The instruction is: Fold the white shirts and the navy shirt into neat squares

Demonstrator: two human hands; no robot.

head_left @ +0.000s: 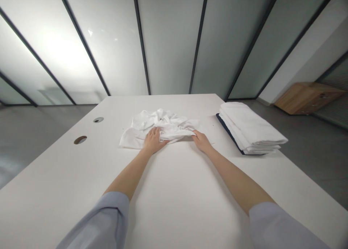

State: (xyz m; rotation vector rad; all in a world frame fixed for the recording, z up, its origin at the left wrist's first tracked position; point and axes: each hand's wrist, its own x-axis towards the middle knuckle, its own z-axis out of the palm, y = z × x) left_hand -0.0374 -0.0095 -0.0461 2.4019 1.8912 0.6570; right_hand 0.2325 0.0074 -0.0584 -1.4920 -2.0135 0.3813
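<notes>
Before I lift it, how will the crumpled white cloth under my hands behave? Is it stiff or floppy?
It will probably hang floppy, because the white cloth lies in soft, loose folds. It also looks thin and likely light, judging by the flat edge beside the left hand.

Left sleeve (100, 220): pale blue-grey cloth, soft and loose, lower left of the frame, with a crease running down near its wide opening.
Right sleeve (280, 225): the same pale blue-grey cloth, lower right of the frame, smooth and wide, running off the bottom edge.
Left forearm (127, 178): bare from sleeve opening to wrist, slim and tapering, left of centre.
Right forearm (236, 180): bare as well, slim and tapering toward the wrist, right of centre.
Left hand (153, 141): bare, with slender fingers, just left of centre.
Right hand (201, 141): bare and slender, just right of centre; its fingertips are too small to show detail.
</notes>
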